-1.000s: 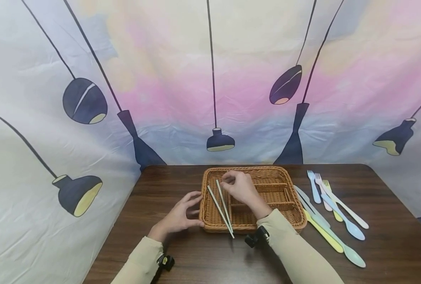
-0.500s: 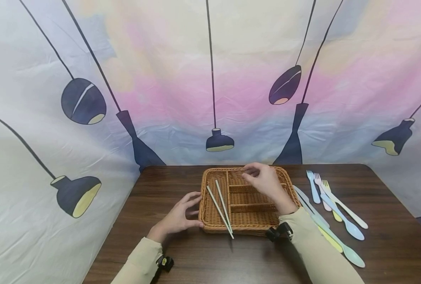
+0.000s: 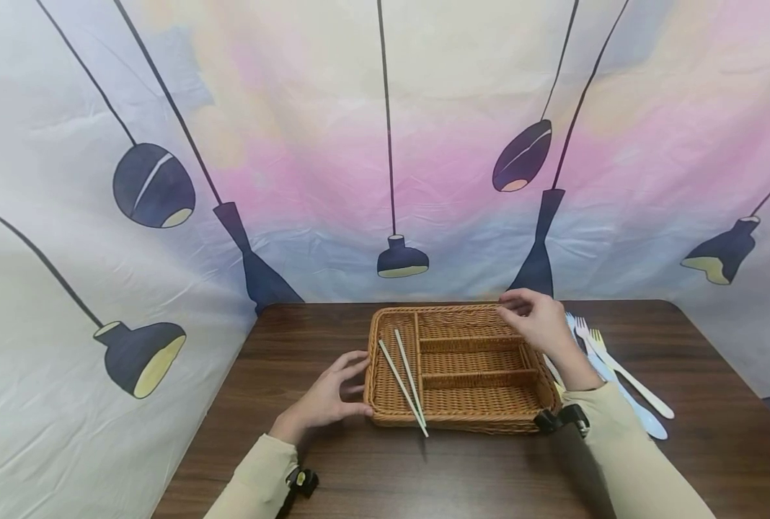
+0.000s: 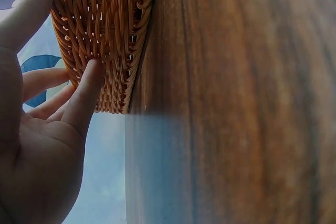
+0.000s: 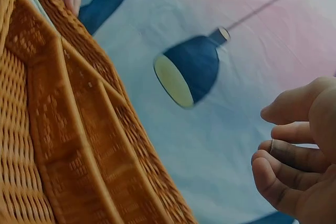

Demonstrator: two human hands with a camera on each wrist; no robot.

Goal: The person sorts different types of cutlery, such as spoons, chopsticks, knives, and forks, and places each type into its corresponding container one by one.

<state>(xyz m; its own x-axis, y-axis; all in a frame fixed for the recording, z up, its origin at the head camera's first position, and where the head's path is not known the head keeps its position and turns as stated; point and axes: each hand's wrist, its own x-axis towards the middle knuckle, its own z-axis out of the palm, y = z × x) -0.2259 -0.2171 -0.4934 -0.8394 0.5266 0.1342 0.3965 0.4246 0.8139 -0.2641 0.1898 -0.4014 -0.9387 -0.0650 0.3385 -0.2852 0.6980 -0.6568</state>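
A brown woven basket (image 3: 469,417) with several compartments stands on the table. Two pale green chopsticks (image 3: 403,387) lean in its long left compartment, their near ends jutting over the front rim. My left hand (image 3: 325,393) rests its fingertips on the basket's left side, thumb near the front corner. In the left wrist view, a finger (image 4: 86,95) touches the wicker wall. My right hand (image 3: 543,324) hovers over the back right corner of the basket, fingers loosely bent and holding nothing. The right wrist view shows the right hand (image 5: 299,150) apart from the basket.
Right of the basket lie plastic cutlery pieces: a pink fork (image 3: 582,328), a yellow fork (image 3: 597,339) and a light blue spoon (image 3: 654,427), partly covered by my right arm. The dark wood table (image 3: 359,476) ends at a painted curtain (image 3: 333,216).
My right hand has moved right, from above the chopsticks to the basket's right end, and now covers some cutlery. My left hand, the basket and the chopsticks have stayed put.
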